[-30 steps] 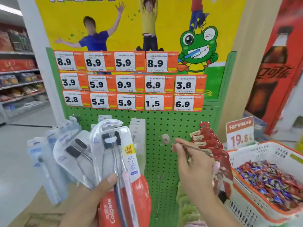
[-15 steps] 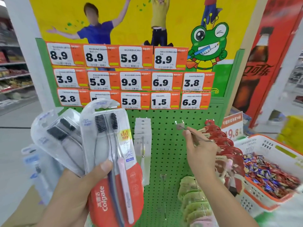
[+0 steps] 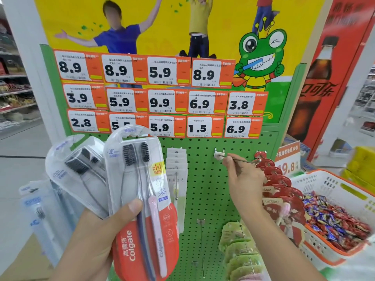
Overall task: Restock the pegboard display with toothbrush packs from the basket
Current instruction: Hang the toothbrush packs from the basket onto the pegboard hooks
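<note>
My left hand [image 3: 91,240] grips a fan of toothbrush packs [image 3: 140,191]: a clear blister with two black-bristled brushes and a red Colgate base in front, and similar packs [image 3: 75,169] behind it. My right hand [image 3: 243,179] pinches a bare metal peg hook [image 3: 235,158] whose back plate sits against the green pegboard [image 3: 207,189], between a row of white packs [image 3: 176,169] and a row of red packs [image 3: 276,179].
Orange price tags [image 3: 160,102] line the top of the board. Another bare hook [image 3: 202,240] juts out lower down, with green packs [image 3: 239,252] beside it. A white and orange basket of wrapped candies [image 3: 334,216] stands to the right. Blue packs [image 3: 38,209] hang at the left.
My right hand has carried the hook up and to the right, to the board's top row. My left hand has raised the toothbrush packs higher.
</note>
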